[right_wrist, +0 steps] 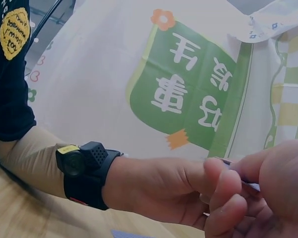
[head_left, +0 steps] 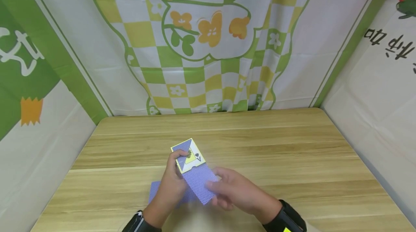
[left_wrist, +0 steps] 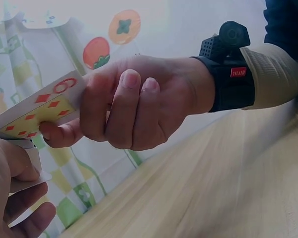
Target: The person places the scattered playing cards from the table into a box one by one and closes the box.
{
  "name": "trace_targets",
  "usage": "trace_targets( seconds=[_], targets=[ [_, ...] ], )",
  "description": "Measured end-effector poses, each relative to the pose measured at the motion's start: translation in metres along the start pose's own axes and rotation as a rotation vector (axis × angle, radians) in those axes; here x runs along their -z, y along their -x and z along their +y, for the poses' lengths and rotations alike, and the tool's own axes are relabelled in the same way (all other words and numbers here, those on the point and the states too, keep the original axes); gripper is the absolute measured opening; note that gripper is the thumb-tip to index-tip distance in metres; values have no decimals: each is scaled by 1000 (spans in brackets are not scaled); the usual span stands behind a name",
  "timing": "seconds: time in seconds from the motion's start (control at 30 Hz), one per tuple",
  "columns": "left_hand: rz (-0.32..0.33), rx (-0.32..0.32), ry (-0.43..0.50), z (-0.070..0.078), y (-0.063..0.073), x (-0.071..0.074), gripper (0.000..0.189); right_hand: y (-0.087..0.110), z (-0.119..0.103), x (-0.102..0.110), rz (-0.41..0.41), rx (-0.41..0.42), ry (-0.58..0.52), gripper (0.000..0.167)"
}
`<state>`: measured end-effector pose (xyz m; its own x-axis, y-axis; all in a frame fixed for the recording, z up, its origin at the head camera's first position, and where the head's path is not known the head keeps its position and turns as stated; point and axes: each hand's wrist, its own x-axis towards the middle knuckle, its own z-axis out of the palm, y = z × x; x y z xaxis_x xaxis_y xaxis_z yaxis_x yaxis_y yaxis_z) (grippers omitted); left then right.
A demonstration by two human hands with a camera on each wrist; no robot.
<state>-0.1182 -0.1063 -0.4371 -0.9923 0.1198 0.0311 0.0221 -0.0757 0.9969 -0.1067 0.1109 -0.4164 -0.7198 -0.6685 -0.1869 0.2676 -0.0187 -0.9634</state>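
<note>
A playing-card box, with a blue patterned corner and an ace of spades on its front, is gripped by my left hand, thumb across the front. Blue-backed playing cards stick out of its notched lower end. My right hand pinches their outer end between thumb and fingers. In the left wrist view, a six of diamonds faces the camera at the right hand's fingers. Only a thin edge of the cards shows between the hands in the right wrist view. How many cards are held I cannot tell.
More blue-backed cards lie on the wooden table beneath my left hand and the held cards, partly hidden. A checked, flowered curtain hangs behind the table's far edge. White printed sheets stand along the sides.
</note>
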Motion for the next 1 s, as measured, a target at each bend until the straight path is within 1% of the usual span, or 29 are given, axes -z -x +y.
trace_targets(
  seconds=[0.03,0.1,0.23,0.3,0.37,0.43,0.5,0.57,0.6,0.7,0.8,0.87,0.93,0.97,1.0],
  targets=[
    [4,4,-5,0,0,0,73,0,0,-1,8,5,-7,41],
    [22,15,-61,-1,1,-1,74,-1,0,-3,21,24,-20,44],
    [13,40,-93,1,2,-2,76,-2,0,-5,55,85,-22,49],
    [-2,32,-103,1,3,-3,76,-2,0,-5,114,113,22,46],
    [-26,22,-96,1,4,-3,74,-3,1,-4,204,121,86,39],
    [-64,28,-97,1,5,-3,72,-4,1,-3,297,102,146,33],
    [-96,40,-87,2,7,-3,69,-5,2,-2,352,90,184,30],
    [-120,68,-59,4,7,-3,66,-7,3,-1,368,86,203,30],
    [-119,69,-67,5,8,-3,66,-8,4,-1,367,89,214,29],
    [-89,58,-76,8,7,-2,66,-13,9,2,355,100,274,25],
    [-50,46,-77,13,5,2,66,-23,24,8,362,94,427,22],
    [-29,44,-61,16,4,5,67,-31,39,12,368,98,576,22],
    [-5,43,-51,20,3,8,67,-39,54,16,362,136,746,22],
    [5,40,-44,22,2,10,68,-43,61,18,351,166,825,25],
    [15,33,-39,23,2,11,68,-48,69,18,342,213,914,27]
  ],
)
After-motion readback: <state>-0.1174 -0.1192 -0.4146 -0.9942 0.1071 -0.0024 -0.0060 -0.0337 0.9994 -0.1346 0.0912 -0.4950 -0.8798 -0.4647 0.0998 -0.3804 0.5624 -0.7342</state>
